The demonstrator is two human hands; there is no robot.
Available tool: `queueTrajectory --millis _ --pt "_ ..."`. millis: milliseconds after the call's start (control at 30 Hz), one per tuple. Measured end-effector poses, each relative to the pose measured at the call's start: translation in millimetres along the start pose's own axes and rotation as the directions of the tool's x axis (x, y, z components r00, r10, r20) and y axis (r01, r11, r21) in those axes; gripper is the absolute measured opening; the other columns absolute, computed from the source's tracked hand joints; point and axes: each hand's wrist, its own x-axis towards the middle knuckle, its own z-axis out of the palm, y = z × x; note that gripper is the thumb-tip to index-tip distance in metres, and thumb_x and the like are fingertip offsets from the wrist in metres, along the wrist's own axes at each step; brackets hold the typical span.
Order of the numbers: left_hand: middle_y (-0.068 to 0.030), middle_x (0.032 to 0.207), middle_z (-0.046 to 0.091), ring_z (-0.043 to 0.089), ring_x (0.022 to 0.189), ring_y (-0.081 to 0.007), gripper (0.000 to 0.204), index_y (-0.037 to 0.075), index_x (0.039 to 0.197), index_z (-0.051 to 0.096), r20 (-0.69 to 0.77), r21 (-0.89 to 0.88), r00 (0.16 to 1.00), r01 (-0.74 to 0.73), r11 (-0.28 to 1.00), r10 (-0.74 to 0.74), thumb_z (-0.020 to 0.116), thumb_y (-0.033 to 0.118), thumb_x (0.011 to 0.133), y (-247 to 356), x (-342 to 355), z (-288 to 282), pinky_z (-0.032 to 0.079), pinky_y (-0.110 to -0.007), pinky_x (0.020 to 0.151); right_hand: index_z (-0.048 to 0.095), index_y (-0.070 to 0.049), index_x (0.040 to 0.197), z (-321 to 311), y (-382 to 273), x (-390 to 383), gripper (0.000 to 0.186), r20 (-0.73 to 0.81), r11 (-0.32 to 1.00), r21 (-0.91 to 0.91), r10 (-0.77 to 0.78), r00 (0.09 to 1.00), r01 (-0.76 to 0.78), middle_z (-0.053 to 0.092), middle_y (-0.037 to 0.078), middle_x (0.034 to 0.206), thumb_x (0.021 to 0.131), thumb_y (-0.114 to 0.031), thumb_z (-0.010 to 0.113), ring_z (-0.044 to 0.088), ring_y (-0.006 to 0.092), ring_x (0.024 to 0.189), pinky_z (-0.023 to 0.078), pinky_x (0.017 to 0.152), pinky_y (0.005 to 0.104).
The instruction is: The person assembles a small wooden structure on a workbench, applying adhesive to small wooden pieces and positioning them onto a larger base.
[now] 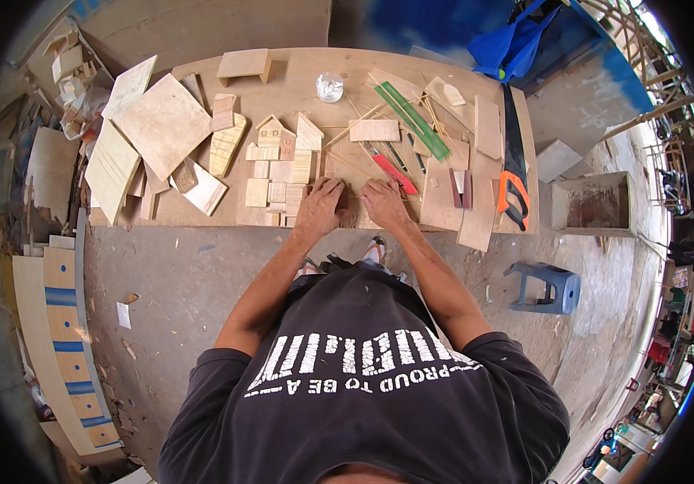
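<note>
My left hand (321, 202) rests at the front of the wooden workbench (298, 68), fingers curled down over something I cannot make out, just right of a house-shaped group of small wood blocks (280, 169). My right hand (384, 202) is close beside it, fingers closed on a thin wooden stick (353, 196) that lies between the hands. Beyond them are more thin sticks (367, 113), a green ruler (411, 117), a red tool (395, 173) and pencil-like tools (415, 151).
Wood offcuts (157, 129) cover the bench's left end. A small shelf-like piece (243, 60) and clear container (330, 87) stand at the back. A handsaw (513, 194) lies at the right, near boards (485, 129). A blue stool (548, 286) and box (591, 202) are on the right.
</note>
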Motion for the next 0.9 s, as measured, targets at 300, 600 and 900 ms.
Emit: queueTrajectory --millis 300,600,900 --pt "-0.0040 0.133 0.057 0.048 0.129 -0.0250 0.063 0.006 0.127 0.061 -0.009 0.010 1.000 -0.002 1.000 0.002 0.082 0.021 0.070 0 -1 0 0.041 -0.047 0.105 0.062 -0.007 0.097 -2 -4 0 0.010 -0.082 0.998 -0.034 -0.063 0.995 0.061 0.059 0.009 0.097 0.088 -0.012 0.063 0.058 0.0275 0.098 0.037 0.087 0.0443" --pt "-0.0032 0.132 0.057 0.048 0.128 -0.0243 0.062 0.006 0.126 0.061 0.001 0.012 1.000 -0.001 1.000 0.001 0.083 0.021 0.070 0 1 0 0.040 -0.047 0.104 0.064 -0.009 0.097 2 -7 5 0.011 -0.114 1.000 0.029 -0.007 0.994 0.010 0.064 0.006 0.096 0.086 -0.013 0.065 0.061 0.0247 0.097 0.038 0.087 0.0436" --pt "-0.0038 0.131 0.058 0.048 0.128 -0.0250 0.060 0.007 0.124 0.062 0.007 0.002 1.000 0.005 1.000 -0.005 0.083 0.020 0.069 0 2 0 0.041 -0.049 0.103 0.067 -0.012 0.100 3 -11 9 0.016 -0.113 0.997 0.069 -0.021 0.993 0.029 0.065 0.003 0.099 0.084 -0.013 0.068 0.063 0.0231 0.097 0.038 0.089 0.0437"
